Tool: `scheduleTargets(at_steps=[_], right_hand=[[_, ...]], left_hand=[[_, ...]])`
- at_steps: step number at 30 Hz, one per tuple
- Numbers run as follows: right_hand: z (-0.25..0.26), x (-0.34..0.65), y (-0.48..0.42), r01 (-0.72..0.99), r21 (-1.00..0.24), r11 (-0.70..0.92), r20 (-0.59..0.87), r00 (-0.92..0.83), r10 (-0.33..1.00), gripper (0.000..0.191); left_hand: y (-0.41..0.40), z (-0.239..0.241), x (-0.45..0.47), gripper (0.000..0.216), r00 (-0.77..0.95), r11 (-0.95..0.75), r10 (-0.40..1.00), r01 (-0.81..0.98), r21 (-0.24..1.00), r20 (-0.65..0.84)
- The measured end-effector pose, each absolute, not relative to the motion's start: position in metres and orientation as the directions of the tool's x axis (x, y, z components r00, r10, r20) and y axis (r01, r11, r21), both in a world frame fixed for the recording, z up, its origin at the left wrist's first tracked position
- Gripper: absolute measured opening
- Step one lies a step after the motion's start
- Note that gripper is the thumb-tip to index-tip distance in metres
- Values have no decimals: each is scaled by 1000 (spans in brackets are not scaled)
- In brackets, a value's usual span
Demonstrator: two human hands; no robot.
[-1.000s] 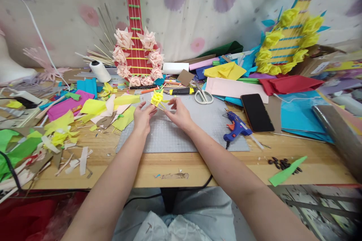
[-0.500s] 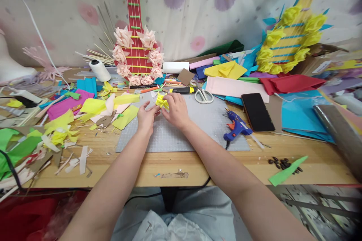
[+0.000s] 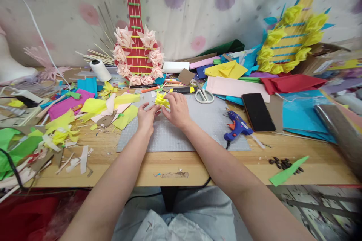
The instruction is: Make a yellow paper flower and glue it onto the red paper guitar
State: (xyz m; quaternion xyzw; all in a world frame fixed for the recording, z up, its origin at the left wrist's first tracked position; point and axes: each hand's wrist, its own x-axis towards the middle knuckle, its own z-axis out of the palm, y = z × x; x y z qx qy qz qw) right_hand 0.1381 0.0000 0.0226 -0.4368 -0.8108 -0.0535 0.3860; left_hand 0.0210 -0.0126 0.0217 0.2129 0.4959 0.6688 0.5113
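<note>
A small yellow paper flower (image 3: 161, 99) with pointed petals is held above the grey cutting mat (image 3: 169, 135). My left hand (image 3: 146, 116) pinches it from the left, low down, with thumb and fingertips closed. From the right, my right hand (image 3: 178, 110) has its bent fingers against the petals; its fingertips are partly hidden by the flower and the hand itself. Just behind the hands lies a yellow-and-black cutter (image 3: 182, 90). White-handled scissors (image 3: 204, 95) rest at the mat's back edge.
A blue glue gun (image 3: 238, 126) and a phone (image 3: 258, 112) lie to the right. Paper scraps (image 3: 96, 106) cover the left. A red paper guitar (image 3: 139, 54) with pink flowers stands behind; a yellow one (image 3: 288, 45) is at the back right. Dark seeds (image 3: 283, 163) lie front right.
The right hand's fingers have shifted slightly on the yellow flower, and more of its pointed petals show. Both hands stay in nearly the same place.
</note>
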Motion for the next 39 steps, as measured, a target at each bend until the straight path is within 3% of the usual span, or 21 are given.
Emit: scheduleTargets(at_steps=[4,8,13,17,25,39], right_hand=[[20,137,-1,712,-295,637,710,-283,645,27],[15,140,-4,658,-423,623,693,-207,690,26],[5,141,-5,591,-661,463,435,-201,878,27],[1,140,-3,531,-781,328,263,-197,944,22],[2,140,-2,458,-826,328,243,-235,941,25],[1,142,3,507,-817,273,197,-199,960,24]], left_hand=[[-11,22,21,45,-420,-8,875,-510,860,-241],[-11,23,20,44,-440,-31,864,-532,846,-245],[-10,25,18,46,-492,-93,843,-533,841,-219],[-9,25,17,46,-501,-119,842,-533,838,-199],[-8,21,15,45,-492,-155,853,-557,816,-174],[-8,22,11,36,-446,-100,877,-533,840,-179]])
